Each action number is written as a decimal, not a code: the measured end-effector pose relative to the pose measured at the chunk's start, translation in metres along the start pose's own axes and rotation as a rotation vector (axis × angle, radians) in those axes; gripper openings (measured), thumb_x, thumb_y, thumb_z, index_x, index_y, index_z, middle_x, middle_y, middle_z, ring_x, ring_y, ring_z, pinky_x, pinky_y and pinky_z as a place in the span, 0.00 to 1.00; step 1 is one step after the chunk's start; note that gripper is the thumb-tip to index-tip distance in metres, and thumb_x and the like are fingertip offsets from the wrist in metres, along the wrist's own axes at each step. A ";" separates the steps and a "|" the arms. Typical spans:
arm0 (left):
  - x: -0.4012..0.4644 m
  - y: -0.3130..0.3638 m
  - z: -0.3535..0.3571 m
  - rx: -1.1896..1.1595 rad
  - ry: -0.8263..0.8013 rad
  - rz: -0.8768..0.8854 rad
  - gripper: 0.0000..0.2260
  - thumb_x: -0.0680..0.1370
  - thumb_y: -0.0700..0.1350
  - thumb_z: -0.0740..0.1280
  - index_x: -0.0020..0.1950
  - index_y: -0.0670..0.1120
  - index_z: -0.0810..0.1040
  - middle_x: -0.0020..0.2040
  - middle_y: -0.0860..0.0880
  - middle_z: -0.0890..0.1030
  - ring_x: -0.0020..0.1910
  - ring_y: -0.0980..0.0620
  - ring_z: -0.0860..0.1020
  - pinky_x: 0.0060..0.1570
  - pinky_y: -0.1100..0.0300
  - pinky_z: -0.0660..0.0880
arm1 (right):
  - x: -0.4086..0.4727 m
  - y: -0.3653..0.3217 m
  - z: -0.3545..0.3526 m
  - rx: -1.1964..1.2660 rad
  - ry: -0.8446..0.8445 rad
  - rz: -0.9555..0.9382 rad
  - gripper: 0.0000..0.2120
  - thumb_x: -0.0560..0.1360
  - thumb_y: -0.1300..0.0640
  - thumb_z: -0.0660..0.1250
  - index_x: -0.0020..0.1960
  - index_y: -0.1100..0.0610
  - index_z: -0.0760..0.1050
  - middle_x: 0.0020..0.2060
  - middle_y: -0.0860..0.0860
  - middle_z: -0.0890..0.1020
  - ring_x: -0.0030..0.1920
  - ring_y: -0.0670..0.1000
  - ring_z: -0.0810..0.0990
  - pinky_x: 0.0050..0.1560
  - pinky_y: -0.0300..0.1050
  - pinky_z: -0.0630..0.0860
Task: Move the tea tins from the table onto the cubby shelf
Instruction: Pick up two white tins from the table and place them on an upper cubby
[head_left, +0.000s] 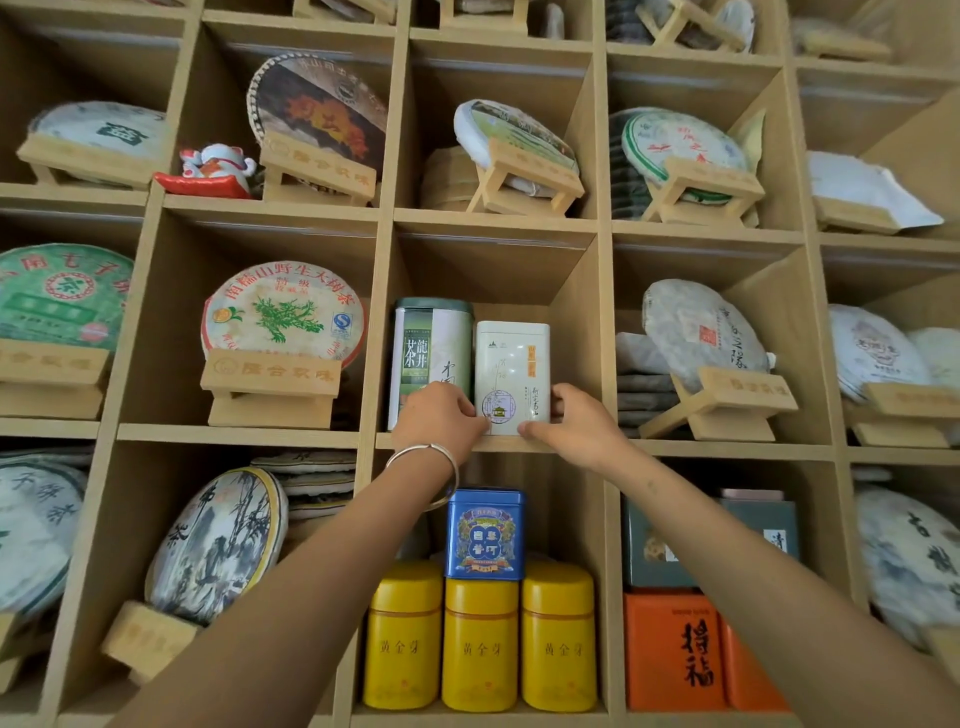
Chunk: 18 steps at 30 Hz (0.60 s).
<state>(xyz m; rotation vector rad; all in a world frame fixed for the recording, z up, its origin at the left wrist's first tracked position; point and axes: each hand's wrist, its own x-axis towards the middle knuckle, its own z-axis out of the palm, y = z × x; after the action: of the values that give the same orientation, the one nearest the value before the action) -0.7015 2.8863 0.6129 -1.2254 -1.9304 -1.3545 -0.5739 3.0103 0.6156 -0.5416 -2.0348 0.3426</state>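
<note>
White tin (511, 375): stands upright in the middle cubby at the centre of the frame, long axis vertical, printed front turned toward the camera, base on the cubby floor near its front edge.
White tin, look: cream-white rectangular body with rounded corners, a small yellow label at upper right, thin vertical lines of script and a round green-and-purple seal low on the front.
Green tin (430, 358): upright just left of the white tin, the two side by side and touching or nearly so; long axis vertical, front facing out; dark green lid, pale green body with a dark panel of white characters.
Left hand (441, 415): fingers curled round the lower left edge of the white tin, overlapping the bottom of the green tin; a silver bangle (427, 462) sits on the wrist.
Right hand (574, 423): grips the lower right edge of the white tin, thumb under its bottom corner, fingers on its right side.
Cubby shelf (374, 312): light wooden grid filling the frame.
Cubby below: a blue tin (485, 535) stacked on three yellow tins (480, 644) in a row.
Neighbouring cubbies: round wrapped tea cakes (283, 312) on wooden stands.
</note>
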 end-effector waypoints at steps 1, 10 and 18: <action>0.000 0.000 0.000 0.009 0.004 0.001 0.07 0.71 0.51 0.74 0.42 0.48 0.83 0.41 0.49 0.83 0.43 0.49 0.80 0.43 0.56 0.78 | 0.000 0.000 0.000 -0.008 -0.002 -0.002 0.23 0.70 0.52 0.75 0.61 0.55 0.71 0.62 0.52 0.79 0.57 0.50 0.80 0.50 0.42 0.77; -0.007 -0.025 -0.006 0.089 0.166 0.323 0.09 0.74 0.50 0.67 0.54 0.51 0.79 0.52 0.51 0.78 0.54 0.51 0.75 0.47 0.56 0.75 | 0.000 0.005 0.002 -0.022 0.007 -0.016 0.22 0.71 0.50 0.74 0.60 0.53 0.70 0.62 0.52 0.79 0.58 0.50 0.79 0.48 0.40 0.76; -0.011 -0.053 -0.004 0.279 0.103 0.490 0.18 0.76 0.49 0.65 0.66 0.51 0.75 0.73 0.48 0.68 0.72 0.46 0.63 0.71 0.52 0.60 | 0.002 0.004 0.002 -0.006 -0.007 -0.004 0.23 0.71 0.51 0.74 0.61 0.55 0.70 0.62 0.52 0.79 0.58 0.50 0.79 0.51 0.42 0.76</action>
<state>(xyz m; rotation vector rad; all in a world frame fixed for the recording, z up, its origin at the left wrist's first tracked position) -0.7425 2.8721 0.5802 -1.3408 -1.5455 -0.8475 -0.5760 3.0153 0.6143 -0.5401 -2.0444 0.3363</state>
